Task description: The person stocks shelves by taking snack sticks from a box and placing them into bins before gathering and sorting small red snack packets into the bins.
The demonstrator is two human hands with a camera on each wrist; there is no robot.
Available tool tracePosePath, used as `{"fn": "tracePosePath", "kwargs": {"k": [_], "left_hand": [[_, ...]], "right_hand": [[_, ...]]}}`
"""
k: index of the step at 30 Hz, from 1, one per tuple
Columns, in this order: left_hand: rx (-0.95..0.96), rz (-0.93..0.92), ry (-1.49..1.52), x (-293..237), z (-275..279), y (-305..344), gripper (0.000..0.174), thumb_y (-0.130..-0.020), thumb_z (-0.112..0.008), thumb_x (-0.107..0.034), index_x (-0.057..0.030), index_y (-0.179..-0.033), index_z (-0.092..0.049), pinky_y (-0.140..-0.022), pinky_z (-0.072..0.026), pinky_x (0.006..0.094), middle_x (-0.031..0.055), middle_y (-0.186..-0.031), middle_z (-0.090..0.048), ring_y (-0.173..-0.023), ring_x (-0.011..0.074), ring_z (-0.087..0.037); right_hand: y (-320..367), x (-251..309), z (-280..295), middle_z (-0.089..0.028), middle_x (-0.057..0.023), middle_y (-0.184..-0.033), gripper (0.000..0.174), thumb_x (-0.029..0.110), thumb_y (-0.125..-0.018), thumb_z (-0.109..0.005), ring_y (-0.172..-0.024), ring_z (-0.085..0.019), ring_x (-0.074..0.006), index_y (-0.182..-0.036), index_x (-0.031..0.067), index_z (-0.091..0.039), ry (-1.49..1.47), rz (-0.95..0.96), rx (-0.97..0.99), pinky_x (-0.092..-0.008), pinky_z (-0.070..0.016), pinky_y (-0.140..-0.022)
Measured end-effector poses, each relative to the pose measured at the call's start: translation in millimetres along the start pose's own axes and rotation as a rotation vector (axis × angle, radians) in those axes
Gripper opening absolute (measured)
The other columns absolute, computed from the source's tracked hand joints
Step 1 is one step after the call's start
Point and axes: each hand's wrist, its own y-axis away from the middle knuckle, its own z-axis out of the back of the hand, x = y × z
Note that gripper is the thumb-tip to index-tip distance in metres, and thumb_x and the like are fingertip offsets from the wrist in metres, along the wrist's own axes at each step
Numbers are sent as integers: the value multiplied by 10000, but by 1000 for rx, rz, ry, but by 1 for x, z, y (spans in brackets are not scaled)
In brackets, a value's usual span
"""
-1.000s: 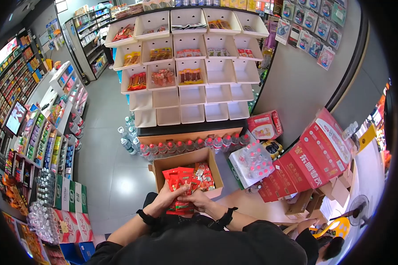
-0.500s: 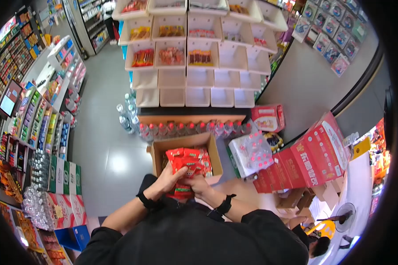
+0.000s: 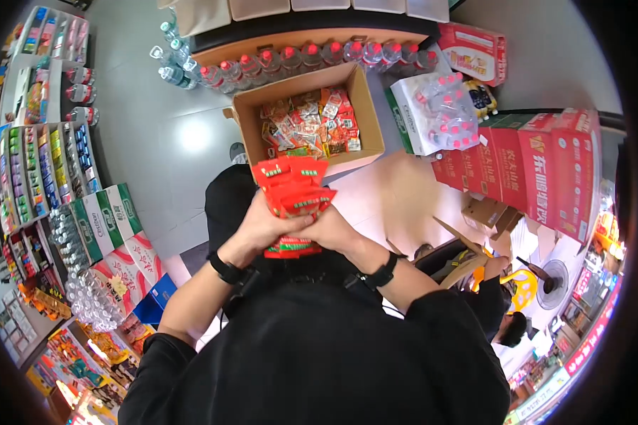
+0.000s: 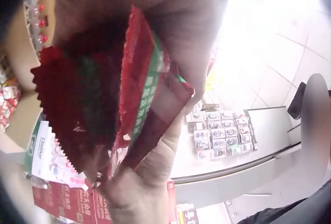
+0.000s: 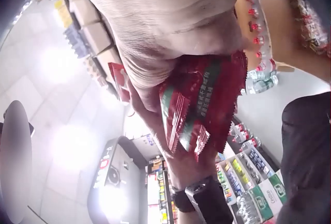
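The packets [image 3: 293, 191] now sit lifted clear of the box [image 3: 306, 117]; left hand [image 3: 262, 227] and right hand [image 3: 331, 230] both clasp the stack.

Two hands: left hand [image 3: 262, 227], right hand [image 3: 333, 230]. One bunch of red snack packets [image 3: 293, 188], squeezed too tight to count. One cardboard box [image 3: 370, 113], lots of small packets [image 3: 308, 124] inside. Two black wrist straps [image 3: 227, 270]. One wrapped pack of bottles [image 3: 432, 113]. One fan [image 3: 554, 280].
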Motion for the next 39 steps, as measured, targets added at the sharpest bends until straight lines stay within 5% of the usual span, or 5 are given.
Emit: {"fn": "tracePosePath", "kwargs": {"k": [10,20,23,26,39], "left_hand": [[200,444,584,136,136,-166,742,-774,-918,-120,-50,-1414,-548,-1054,-507,377,59,-1336,-662,-1232,163,-619],[255,99,335,246,191,-251,858,-674,-980,-101,-65,-1421,-559,-1074,-497,391,86,-1388,-646,-1285,195,-599],[178,127,507,255,197,-250,837,-708,-966,-104,-50,-1430,-547,-1085,-489,391,85,-1410,-631,-1295,187,-589],[145,209,690,250,202,-249,813,-728,-950,-89,-31,-1430,-542,-1098,-481,394,78,-1414,-628,-1301,178,-580],[34,101,169,242,212,-272,896,-661,-894,-38,-47,-1451,-471,-1087,-463,351,82,-1367,-613,-1262,161,-577]], "right_hand": [[-136,-122,195,-662,-142,-1308,565,322,-972,-714,-1200,-652,-231,-1392,-20,-553,-327,-376,-227,-388,-530,-1022],[-387,-429,464,-718,-81,-716,519,516,-818,-856,-656,-698,-154,-763,20,-714,1386,-639,-791,-333,-549,-596],[-437,-459,492,-727,-93,-713,536,514,-768,-888,-658,-722,-193,-810,3,-730,1055,-822,-970,-366,-570,-613],[-444,-471,483,-770,-206,-990,647,587,-761,-845,-980,-744,-339,-958,-25,-769,1190,-947,-900,-424,-568,-880],[-307,-298,271,-736,-59,-1064,219,14,-921,-742,-889,-682,-104,-1128,-1,-673,92,-432,-552,-296,-574,-816]]}}
